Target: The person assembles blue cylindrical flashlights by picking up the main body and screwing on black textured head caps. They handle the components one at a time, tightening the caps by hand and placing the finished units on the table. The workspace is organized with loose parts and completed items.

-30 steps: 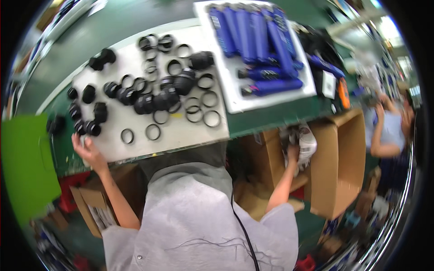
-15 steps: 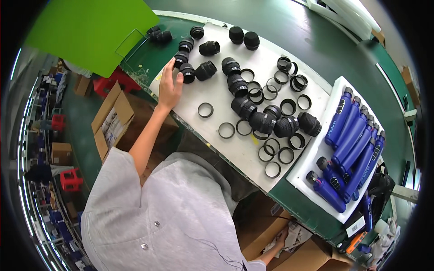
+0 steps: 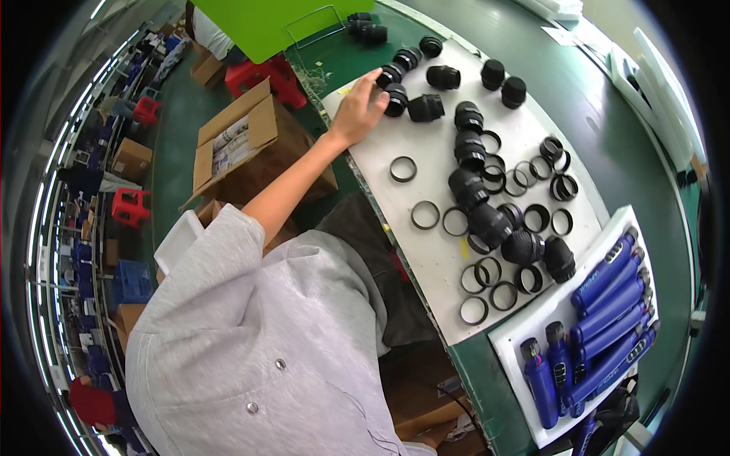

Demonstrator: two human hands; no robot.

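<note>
My left hand (image 3: 359, 112) rests at the left edge of a white board (image 3: 388, 148), its fingers stretched out and thumb apart. Its fingertips touch the nearest of several black microphone heads (image 3: 395, 100) grouped there. More black microphone heads (image 3: 489, 225) run in a bent row down the middle of the board. Thin black rings (image 3: 425, 215) lie loose on both sides of that row. Low in the picture, my right hand (image 3: 437, 435) shows only in part beside a cardboard box under the table; its fingers are hidden.
A white foam tray (image 3: 525, 410) at the right holds several blue microphone bodies (image 3: 608, 285). Left of the table stand an open cardboard box (image 3: 262, 144) and a red stool (image 3: 266, 76). A green panel (image 3: 258, 26) rises at the far left.
The view has turned, so the board sits further right in the picture. My left hand stays by the same microphone heads. My right hand, earlier at crumpled paper in a box, is now mostly hidden.
</note>
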